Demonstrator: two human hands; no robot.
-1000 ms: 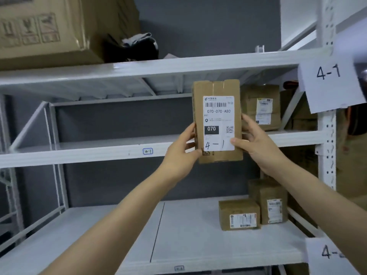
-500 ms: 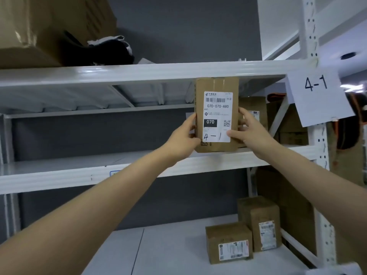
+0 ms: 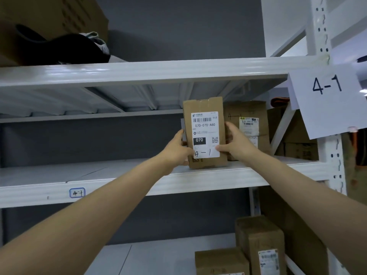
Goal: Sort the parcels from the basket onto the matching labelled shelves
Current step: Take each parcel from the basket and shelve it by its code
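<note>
A brown cardboard parcel (image 3: 204, 108) stands upright on the white middle shelf (image 3: 123, 175), its white label facing me with "4-1" handwritten at the bottom. My left hand (image 3: 176, 149) grips its left edge and my right hand (image 3: 236, 143) grips its right edge. A small blue "4-1" tag (image 3: 77, 192) sits on the shelf's front beam, and a large paper sign (image 3: 327, 98) reading "4-1" hangs on the right upright. The basket is out of view.
Another labelled parcel (image 3: 250, 124) stands just behind and right of the held one, with more boxes (image 3: 297, 143) further right. Two parcels (image 3: 260, 243) sit on the lower shelf at right. A big carton (image 3: 51, 18) and dark cloth (image 3: 65, 50) occupy the top shelf.
Both hands carried the parcel forward and set its base down on the 4-1 shelf. The view moved closer and tilted upward.
</note>
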